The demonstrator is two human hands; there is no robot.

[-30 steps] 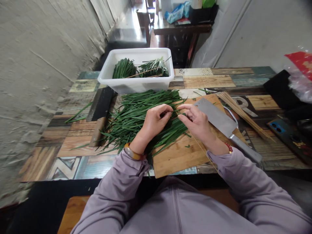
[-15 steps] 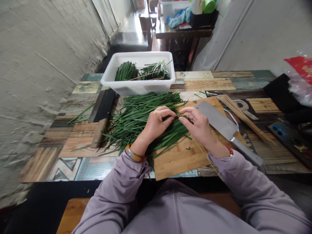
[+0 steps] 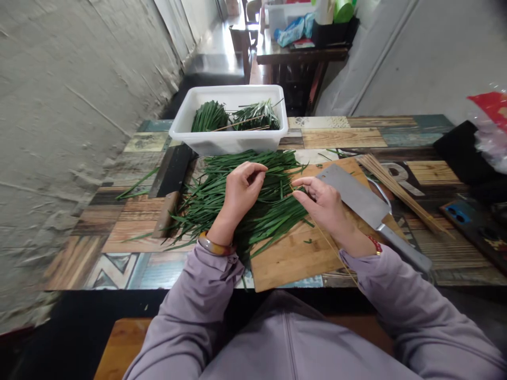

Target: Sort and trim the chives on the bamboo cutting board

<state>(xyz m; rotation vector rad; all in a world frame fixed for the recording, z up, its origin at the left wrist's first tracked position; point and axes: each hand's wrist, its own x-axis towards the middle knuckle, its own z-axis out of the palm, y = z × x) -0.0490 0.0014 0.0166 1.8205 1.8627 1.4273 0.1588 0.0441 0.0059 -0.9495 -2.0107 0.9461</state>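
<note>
A thin bamboo skewer (image 3: 331,247) is pinched in my right hand (image 3: 322,207). It slants from my fingertips over the cutting board (image 3: 285,269) down past my right wrist. Long green garlic chives (image 3: 222,182) lie in a loose heap, partly on the board, under both hands. Above the heap, my left hand (image 3: 242,191) has thumb and fingers curled together; whatever may be between them is hidden. A few chive blades (image 3: 282,187) lie close to my right fingertips; whether the skewer passes through them I cannot tell.
A cleaver (image 3: 356,195) rests on the board's right side, beside a bundle of bamboo skewers (image 3: 404,192). Left of the chives lies a dark-bladed knife (image 3: 172,171) with a wooden handle. Behind stands a white plastic tub (image 3: 229,142) containing chive bundles. A phone (image 3: 475,227) lies far right.
My left hand has come away from my right fingertips, moving left and slightly up over the heap. My right hand stays almost in place with the skewer. The view has shifted slightly.
</note>
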